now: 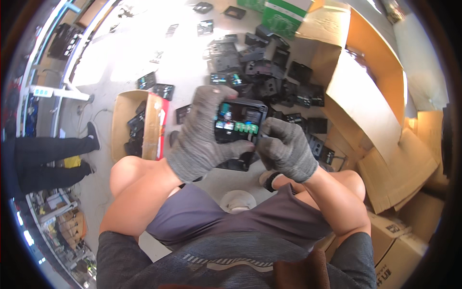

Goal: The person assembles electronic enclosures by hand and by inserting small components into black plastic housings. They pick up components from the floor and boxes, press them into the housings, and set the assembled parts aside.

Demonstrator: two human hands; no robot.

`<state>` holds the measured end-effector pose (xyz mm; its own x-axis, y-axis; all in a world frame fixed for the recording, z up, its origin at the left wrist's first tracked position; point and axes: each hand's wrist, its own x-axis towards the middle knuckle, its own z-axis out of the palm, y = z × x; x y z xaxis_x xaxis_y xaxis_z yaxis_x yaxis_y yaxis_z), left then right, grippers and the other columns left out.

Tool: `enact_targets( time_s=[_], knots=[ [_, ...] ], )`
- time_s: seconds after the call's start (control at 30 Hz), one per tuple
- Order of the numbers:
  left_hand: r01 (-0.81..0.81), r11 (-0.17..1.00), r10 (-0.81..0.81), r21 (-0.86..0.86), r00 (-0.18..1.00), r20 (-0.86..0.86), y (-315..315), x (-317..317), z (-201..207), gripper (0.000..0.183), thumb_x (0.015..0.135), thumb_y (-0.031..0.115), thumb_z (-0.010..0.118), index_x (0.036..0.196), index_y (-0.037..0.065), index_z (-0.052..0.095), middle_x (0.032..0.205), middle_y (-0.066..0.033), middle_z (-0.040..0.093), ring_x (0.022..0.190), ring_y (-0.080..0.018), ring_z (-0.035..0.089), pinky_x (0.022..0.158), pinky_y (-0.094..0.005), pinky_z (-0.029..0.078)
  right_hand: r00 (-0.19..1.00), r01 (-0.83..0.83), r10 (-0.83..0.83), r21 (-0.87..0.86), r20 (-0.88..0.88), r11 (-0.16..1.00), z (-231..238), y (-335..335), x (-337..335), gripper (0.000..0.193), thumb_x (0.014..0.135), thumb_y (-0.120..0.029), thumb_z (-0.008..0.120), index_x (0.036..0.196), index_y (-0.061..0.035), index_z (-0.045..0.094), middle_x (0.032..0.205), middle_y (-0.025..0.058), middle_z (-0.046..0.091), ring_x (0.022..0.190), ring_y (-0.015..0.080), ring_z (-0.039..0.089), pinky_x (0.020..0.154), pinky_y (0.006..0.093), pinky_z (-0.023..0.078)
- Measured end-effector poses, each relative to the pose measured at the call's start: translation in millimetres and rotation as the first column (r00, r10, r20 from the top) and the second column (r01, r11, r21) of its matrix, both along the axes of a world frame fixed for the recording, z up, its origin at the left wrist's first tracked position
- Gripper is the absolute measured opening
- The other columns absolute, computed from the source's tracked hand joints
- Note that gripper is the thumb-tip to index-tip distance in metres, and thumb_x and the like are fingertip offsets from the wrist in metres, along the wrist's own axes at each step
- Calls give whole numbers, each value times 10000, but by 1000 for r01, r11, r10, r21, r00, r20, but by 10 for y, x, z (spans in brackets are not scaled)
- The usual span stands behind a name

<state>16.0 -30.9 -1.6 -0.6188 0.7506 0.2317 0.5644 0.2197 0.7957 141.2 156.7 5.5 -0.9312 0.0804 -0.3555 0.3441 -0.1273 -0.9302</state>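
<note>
A black plastic device housing, its open face showing a circuit board with green terminal blocks, is held up in front of my knees. My left hand, in a grey knit glove, grips it from the left side, with the thumb across its lower part and fingers along the top. My right hand, gloved the same way, is closed with bent fingers at the housing's right edge. Whether a small item sits between those right fingertips is hidden.
Beyond my hands, similar black housings lie in a pile on the floor. A small carton holding more stands left. Large open cartons crowd the right, with a green-and-white box behind. Another person's legs show at far left.
</note>
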Motion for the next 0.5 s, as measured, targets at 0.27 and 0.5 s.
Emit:
enact_targets(
  time_s=[0.27, 0.5],
  knots=[
    [-85, 984, 78, -155, 996, -49, -296, -410, 23, 814, 711, 265, 925, 1375, 133, 473, 1244, -147, 562, 1107, -253, 619, 932, -384, 541, 990, -125, 137, -219, 44, 968, -314, -76, 30, 383, 1037, -255, 581, 1329, -16, 515, 977, 62, 638, 765, 118, 634, 644, 268, 562],
    [-455, 668, 519, -589, 852, -68, -2579, -2191, -383, 525, 870, 102, 770, 1307, 33, 488, 1052, -167, 691, 809, -218, 713, 729, -354, 629, 976, -172, 166, 26, 139, 985, -342, 9, -99, 344, 1030, -215, 609, 1277, 20, 560, 961, 61, 643, 765, 120, 624, 712, 290, 568]
  ],
)
